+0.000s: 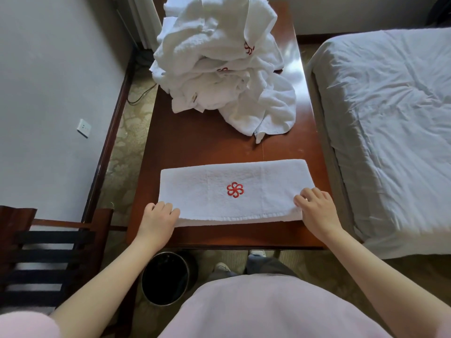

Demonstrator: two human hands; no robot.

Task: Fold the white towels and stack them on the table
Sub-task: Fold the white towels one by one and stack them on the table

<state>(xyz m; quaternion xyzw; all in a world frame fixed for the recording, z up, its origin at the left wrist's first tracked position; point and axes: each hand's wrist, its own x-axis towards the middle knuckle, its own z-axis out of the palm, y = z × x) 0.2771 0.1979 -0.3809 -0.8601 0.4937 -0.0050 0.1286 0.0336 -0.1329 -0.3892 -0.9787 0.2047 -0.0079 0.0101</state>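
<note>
While its near corners are gripped by the left hand [158, 215] and the right hand [314, 206], a folded white towel with a red flower emblem [207, 191] is laid at the near edge of the reddish-brown wooden table [195, 145]; a crumpled heap of white towels [219, 69] is piled behind.

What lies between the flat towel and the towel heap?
Only bare table separates the flat towel from the towel heap, as the head view shows.
</note>
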